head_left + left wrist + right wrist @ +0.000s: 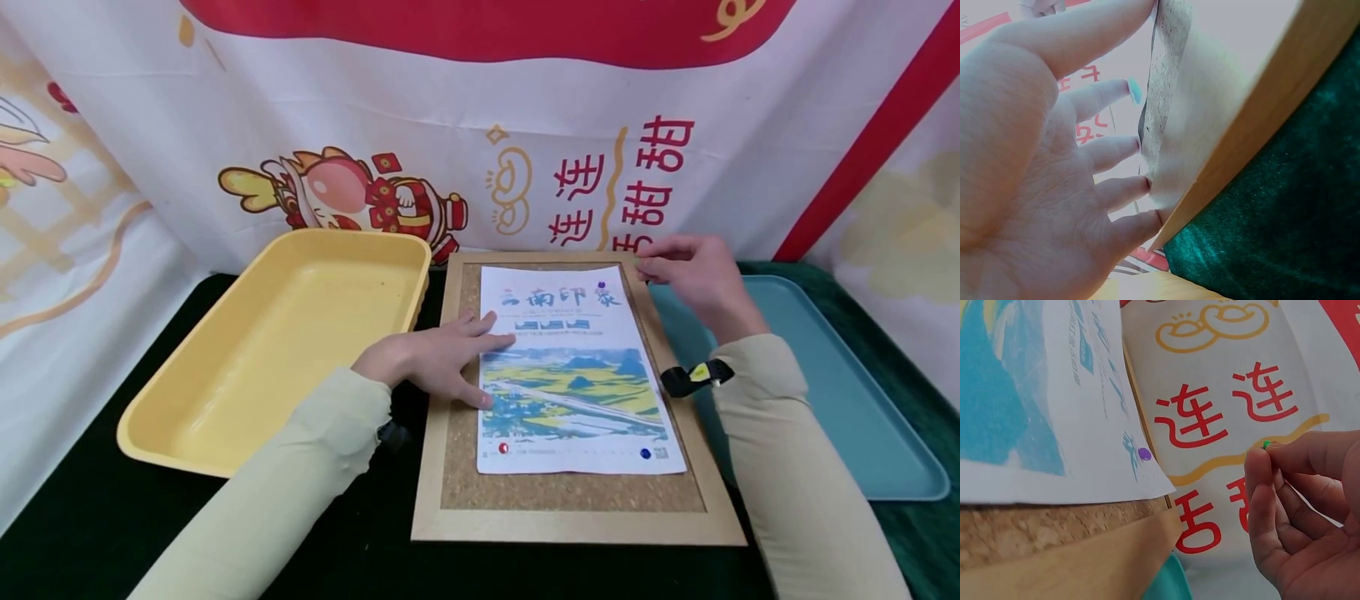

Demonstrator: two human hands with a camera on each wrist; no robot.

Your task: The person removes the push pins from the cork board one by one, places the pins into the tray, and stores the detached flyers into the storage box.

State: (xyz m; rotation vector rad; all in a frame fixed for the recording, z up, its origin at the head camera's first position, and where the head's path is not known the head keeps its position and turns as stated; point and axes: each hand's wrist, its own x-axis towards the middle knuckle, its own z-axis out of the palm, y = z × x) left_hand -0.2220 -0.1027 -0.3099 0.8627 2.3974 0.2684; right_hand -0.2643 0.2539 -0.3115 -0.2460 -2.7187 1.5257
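A printed landscape poster lies on a wood-framed cork board. A purple thumbtack sits at its top right, a red one at bottom left and a blue one at bottom right. My left hand rests with spread fingers on the poster's left edge and the bare cork beside it. By the board's top right corner, my right hand pinches a small green thumbtack between thumb and forefinger. Only its green end peeks out; the fingers hide the rest.
A deep yellow tray stands left of the board. On the right lies a flat teal tray, partly under the right forearm. Dark green cloth covers the table, and a printed white curtain hangs right behind the board.
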